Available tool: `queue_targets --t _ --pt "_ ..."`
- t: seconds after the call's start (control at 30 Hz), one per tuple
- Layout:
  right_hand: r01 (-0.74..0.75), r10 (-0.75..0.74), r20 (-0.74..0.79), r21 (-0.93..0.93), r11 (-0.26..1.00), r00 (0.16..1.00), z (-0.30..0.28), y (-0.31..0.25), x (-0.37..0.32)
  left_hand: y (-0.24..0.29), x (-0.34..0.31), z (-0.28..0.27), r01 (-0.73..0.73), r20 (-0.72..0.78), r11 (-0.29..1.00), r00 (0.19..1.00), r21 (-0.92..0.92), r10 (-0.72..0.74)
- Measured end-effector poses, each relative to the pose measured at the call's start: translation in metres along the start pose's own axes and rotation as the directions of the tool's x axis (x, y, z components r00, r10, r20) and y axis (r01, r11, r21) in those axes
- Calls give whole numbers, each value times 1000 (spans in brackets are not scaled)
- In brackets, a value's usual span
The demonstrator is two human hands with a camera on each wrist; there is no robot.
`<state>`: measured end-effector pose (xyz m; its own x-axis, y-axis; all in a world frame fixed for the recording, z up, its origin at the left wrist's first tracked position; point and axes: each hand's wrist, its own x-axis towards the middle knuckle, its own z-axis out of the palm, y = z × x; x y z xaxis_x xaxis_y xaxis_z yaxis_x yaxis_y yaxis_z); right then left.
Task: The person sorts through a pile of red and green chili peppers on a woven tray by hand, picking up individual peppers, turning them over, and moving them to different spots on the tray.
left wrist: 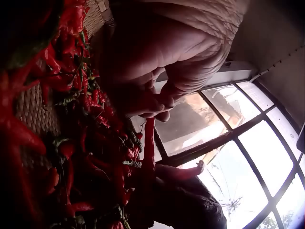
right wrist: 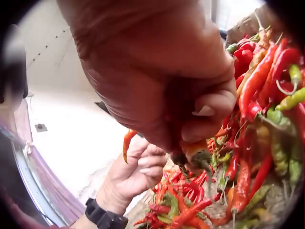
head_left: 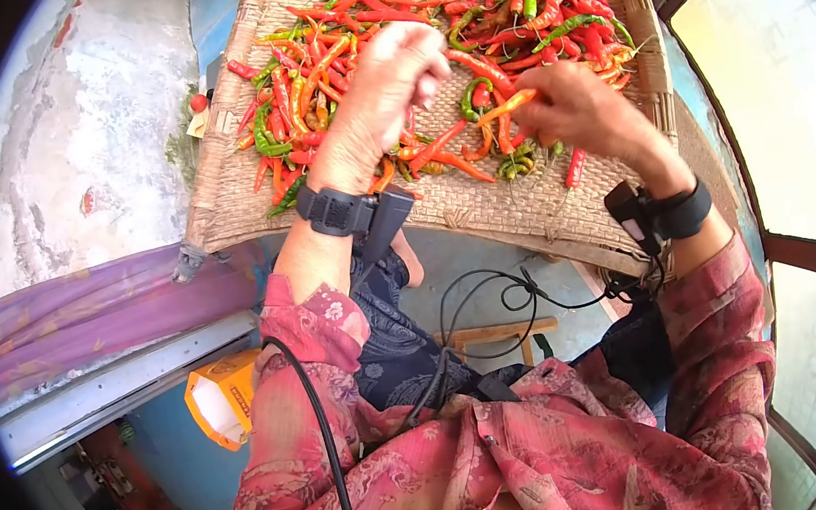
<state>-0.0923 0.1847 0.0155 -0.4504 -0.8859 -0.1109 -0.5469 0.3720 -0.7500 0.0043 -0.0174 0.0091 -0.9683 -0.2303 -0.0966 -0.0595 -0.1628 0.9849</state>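
My left hand [head_left: 396, 80] is above the heap of chili peppers [left wrist: 102, 114], its fingers curled. From its fingertips a red chili pepper [left wrist: 149, 143] reaches toward my right hand in the left wrist view. My right hand [head_left: 581, 109] is close by, over the near right part of the heap. Between its thumb and fingers it grips an orange chili pepper [head_left: 509, 106], whose thin tip points toward the left hand. In the right wrist view the stem end shows under the fingers, and the middle is hidden by the hand. Both wrists wear black straps with cameras.
The heap, mostly red with some green and orange peppers, lies on a woven tray [head_left: 483, 208] with a raised rim. Black cables [head_left: 478, 292] hang below its near edge. A yellow box [head_left: 223, 402] is at lower left, and a framed window [head_left: 784, 111] stands on the right.
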Motion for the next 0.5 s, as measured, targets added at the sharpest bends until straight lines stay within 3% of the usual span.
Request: queue_targets --t 0.03,0.1,0.17,0.2,0.23,0.3,0.33,0.43,0.47,0.5 --pt "3 -3 7 100 995 1000 -8 3 1 -1 2 -5 -31 -120 998 993 -48 25" --pt "-2 38 -89 376 927 995 -25 -2 -2 -6 6 -12 -19 -202 954 976 299 83" --pt "94 60 -261 538 838 963 -37 9 6 -23 10 -10 36 -79 685 996 728 32" --pt "137 103 -330 629 765 939 -38 17 13 -34 7 -1 -46 -22 556 993 830 114" --pt "134 106 -329 630 765 938 -38 18 13 -44 6 7 -93 11 480 985 872 172" --pt "114 172 -430 562 819 887 -37 20 12 -55 10 18 -83 47 366 993 927 106" --pt "107 130 -424 491 865 896 -35 24 10 -62 11 21 -147 94 305 979 941 184" --pt "67 93 -447 328 942 890 -25 28 8 -68 19 25 -84 55 229 990 970 129" --pt "69 43 -443 234 970 895 -24 32 8 -74 23 23 -88 39 321 987 943 155" --pt "69 44 -444 234 970 895 -25 28 7 -72 25 23 -89 40 320 987 943 155"
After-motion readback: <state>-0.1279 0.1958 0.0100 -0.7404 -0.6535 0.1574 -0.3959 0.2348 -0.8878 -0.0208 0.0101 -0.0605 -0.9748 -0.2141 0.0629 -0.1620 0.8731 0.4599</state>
